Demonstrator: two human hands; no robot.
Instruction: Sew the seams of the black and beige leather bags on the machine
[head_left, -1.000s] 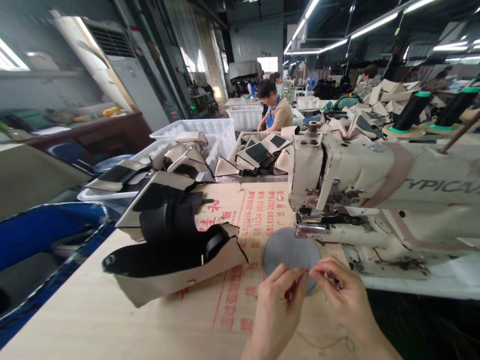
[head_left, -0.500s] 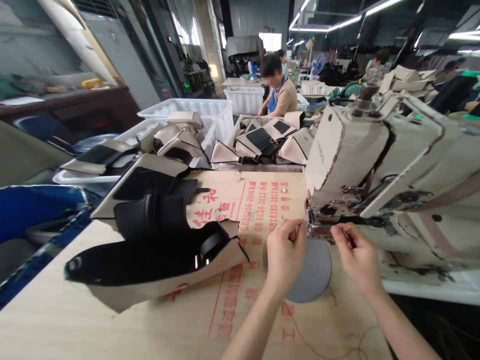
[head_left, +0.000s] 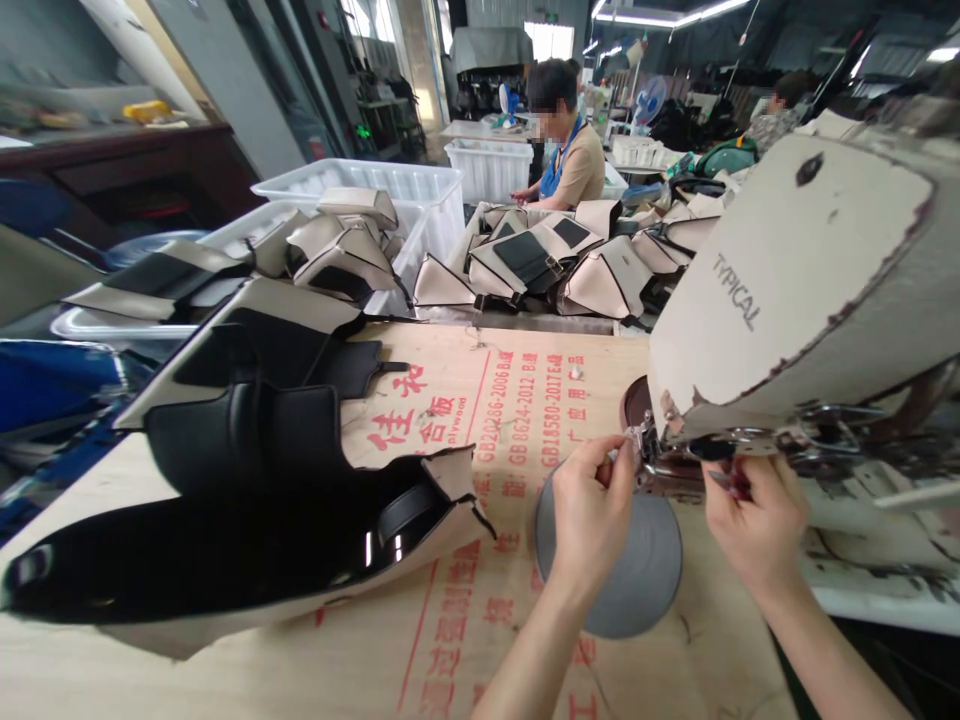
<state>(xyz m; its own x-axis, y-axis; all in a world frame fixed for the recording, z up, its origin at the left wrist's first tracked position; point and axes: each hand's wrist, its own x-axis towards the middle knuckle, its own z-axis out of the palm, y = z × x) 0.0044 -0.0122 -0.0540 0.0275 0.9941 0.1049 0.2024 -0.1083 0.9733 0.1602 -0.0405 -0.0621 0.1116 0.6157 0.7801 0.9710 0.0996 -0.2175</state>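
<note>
My left hand point(head_left: 591, 510) is at the near side of the sewing machine point(head_left: 787, 270), close to its needle and presser foot. Thumb and forefinger are pinched together; what they hold is too small to make out. On the other side of the foot, under the machine head, my right hand point(head_left: 759, 515) is closed with its fingertips together. A small dark, shiny piece shows at those fingers, its kind unclear. Below both hands lies a grey disc point(head_left: 645, 580) on the plywood table. To the left, a black-and-cream bag point(head_left: 300, 540) lies on its side with its black lining showing.
White plastic crates point(head_left: 442, 215) behind the plywood table point(head_left: 360, 670) hold several cream-and-black bags point(head_left: 525, 260). A blue covered bin point(head_left: 60, 400) stands at the left edge. Farther back, a person in a blue apron point(head_left: 574, 150) works at another table.
The view has moved closer to the machine, whose head now looks larger. My right hand has come in under the head; my left hand keeps its pinch beside the presser foot.
</note>
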